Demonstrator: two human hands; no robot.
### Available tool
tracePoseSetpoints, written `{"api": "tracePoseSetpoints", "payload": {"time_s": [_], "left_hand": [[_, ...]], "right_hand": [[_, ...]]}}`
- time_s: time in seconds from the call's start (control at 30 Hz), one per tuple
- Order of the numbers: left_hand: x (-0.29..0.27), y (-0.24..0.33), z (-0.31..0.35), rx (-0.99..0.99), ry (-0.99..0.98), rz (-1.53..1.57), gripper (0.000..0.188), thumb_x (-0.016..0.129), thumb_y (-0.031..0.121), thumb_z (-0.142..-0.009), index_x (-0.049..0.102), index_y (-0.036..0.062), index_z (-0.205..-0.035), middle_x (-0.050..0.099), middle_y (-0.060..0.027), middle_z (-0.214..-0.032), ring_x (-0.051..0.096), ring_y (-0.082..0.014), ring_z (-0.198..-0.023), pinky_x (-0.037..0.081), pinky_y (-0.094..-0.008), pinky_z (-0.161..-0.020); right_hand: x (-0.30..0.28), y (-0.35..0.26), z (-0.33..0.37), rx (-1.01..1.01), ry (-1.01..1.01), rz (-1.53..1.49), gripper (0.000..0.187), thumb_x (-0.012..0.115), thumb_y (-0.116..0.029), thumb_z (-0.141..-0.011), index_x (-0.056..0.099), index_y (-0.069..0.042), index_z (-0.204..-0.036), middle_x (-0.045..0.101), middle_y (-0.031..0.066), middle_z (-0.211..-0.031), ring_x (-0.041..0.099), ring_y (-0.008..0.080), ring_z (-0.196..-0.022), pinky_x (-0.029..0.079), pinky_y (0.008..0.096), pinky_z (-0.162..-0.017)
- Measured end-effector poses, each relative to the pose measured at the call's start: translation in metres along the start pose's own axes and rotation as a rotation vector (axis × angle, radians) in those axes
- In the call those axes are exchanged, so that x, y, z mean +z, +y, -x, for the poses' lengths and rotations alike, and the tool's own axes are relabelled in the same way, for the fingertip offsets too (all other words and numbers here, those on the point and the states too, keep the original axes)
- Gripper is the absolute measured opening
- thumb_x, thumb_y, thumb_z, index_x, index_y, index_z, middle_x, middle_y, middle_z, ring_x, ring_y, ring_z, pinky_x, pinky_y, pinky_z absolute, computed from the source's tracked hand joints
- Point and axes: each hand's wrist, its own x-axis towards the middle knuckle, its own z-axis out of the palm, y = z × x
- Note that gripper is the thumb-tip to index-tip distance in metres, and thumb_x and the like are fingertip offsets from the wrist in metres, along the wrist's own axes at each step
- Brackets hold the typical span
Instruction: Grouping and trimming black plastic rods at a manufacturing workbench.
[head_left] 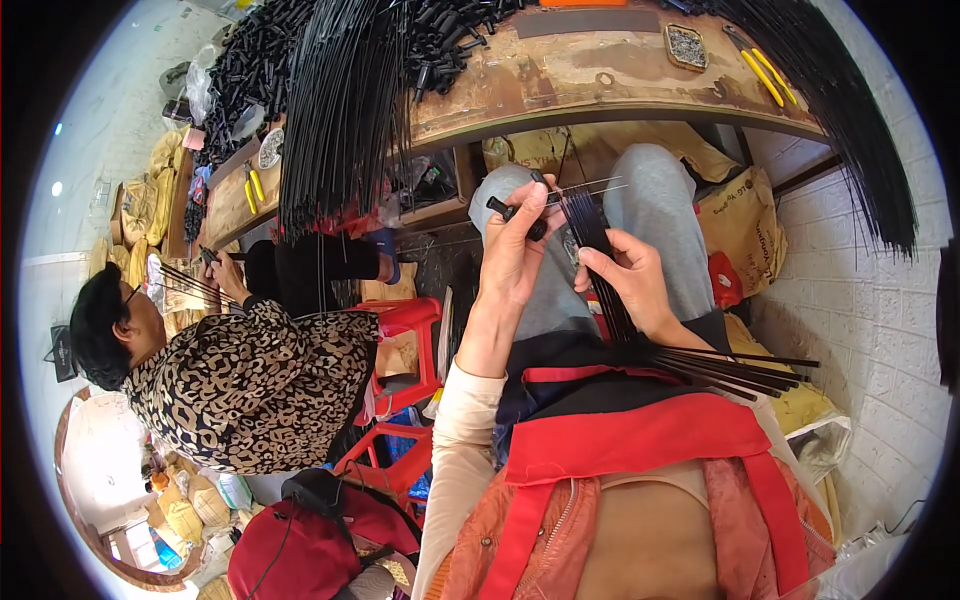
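Observation:
My left hand (pixel 515 245) is closed around short black plastic handle pieces (pixel 503 210), one with a flared end. A few thin rods stick out beside its fingertips. To its right, my right hand (pixel 630 275) pinches a bundle of thin black rods (pixel 590 225) between thumb and fingers. The bundle slants over my lap, its upper ends close to my left fingers. Thicker black rods (pixel 735 370) lie across my lap and pass by my right forearm. How the handle pieces and the thin rods meet is too small to tell.
The wooden workbench (pixel 560 85) ahead bears piled black handle pieces (pixel 255 75), hanging rod bundles (pixel 345 110), yellow-handled pliers (pixel 765 75) and a small tray (pixel 686 47) of metal bits. At left, a co-worker (pixel 250 390) holds rods. Red stools (pixel 410 340) stand between us; a brick wall is at right.

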Motion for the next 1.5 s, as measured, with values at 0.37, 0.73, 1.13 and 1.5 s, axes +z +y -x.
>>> {"api": "tracePoseSetpoints", "payload": {"time_s": [0.37, 0.73, 1.13, 1.5], "left_hand": [[0.000, 0.003, -0.002, -0.014, 0.010, -0.004, 0.016, 0.072, 0.016, -0.087, 0.069, 0.0061, -0.099, 0.065, -0.0075, -0.111, 0.064, -0.0151, -0.091, 0.054, -0.0306, -0.080], [0.009, 0.010, 0.018, 0.008, -0.018, -0.030, 0.035, 0.066, 0.005, -0.089, 0.058, -0.0057, -0.122, 0.065, -0.0107, -0.114, 0.063, -0.0178, -0.102, 0.052, -0.0331, -0.091], [0.009, 0.008, 0.019, 0.037, -0.004, -0.147, 0.033, 0.066, 0.004, -0.089, 0.061, -0.0013, -0.121, 0.065, -0.0084, -0.113, 0.061, -0.0146, -0.102, 0.050, -0.0286, -0.089], [0.006, 0.014, 0.020, -0.089, -0.129, -0.090, 0.036, 0.066, 0.011, -0.091, 0.058, 0.0010, -0.125, 0.065, -0.0057, -0.112, 0.060, -0.0132, -0.102, 0.048, -0.0268, -0.089]], "right_hand": [[0.001, 0.002, -0.003, -0.010, 0.001, -0.002, 0.017, 0.065, -0.015, -0.092, 0.060, 0.001, -0.098, 0.063, 0.0048, -0.075, 0.061, 0.0109, -0.068, 0.050, 0.0245, -0.065], [0.004, 0.002, -0.003, 0.017, 0.058, -0.006, 0.015, 0.067, -0.011, -0.090, 0.060, 0.002, -0.095, 0.062, 0.0041, -0.076, 0.062, 0.0100, -0.069, 0.052, 0.0236, -0.064], [-0.005, -0.019, -0.020, -0.057, -0.077, 0.055, 0.018, 0.065, -0.016, -0.092, 0.061, -0.001, -0.103, 0.067, 0.0058, -0.086, 0.065, 0.0112, -0.076, 0.050, 0.0226, -0.066], [-0.012, -0.017, -0.022, 0.056, -0.211, -0.121, 0.020, 0.060, -0.015, -0.095, 0.061, 0.001, -0.106, 0.067, 0.0058, -0.089, 0.067, 0.0130, -0.077, 0.054, 0.0254, -0.071]]}}
